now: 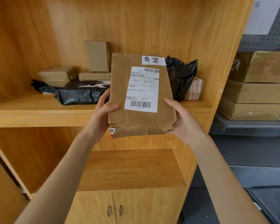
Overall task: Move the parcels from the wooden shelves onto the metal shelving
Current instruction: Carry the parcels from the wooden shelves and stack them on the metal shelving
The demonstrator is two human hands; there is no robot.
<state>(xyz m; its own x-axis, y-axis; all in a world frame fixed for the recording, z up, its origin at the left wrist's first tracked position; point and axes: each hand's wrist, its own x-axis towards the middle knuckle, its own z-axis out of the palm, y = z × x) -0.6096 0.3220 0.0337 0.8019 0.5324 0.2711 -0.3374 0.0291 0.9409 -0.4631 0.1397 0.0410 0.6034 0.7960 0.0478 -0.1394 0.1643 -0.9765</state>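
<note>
I hold a flat brown cardboard parcel (120, 88) with a white shipping label and a handwritten tag in front of the wooden shelf (39, 109). My left hand (103, 110) grips its lower left edge and my right hand (183, 122) cups its lower right corner. Behind it on the wooden shelf lie several more parcels: small brown boxes (57, 75), an upright box (98, 56), black plastic bags (81, 92) and a taller black bag (181, 76). The grey metal shelving (249, 126) stands to the right.
Three stacked brown boxes (254, 92) sit on the metal shelf. The wooden unit's right side panel (225, 70) separates the two racks. Below are an open wooden compartment (129, 168) and cabinet doors with handles (115, 210). Lower grey metal shelves (257, 159) extend at the right.
</note>
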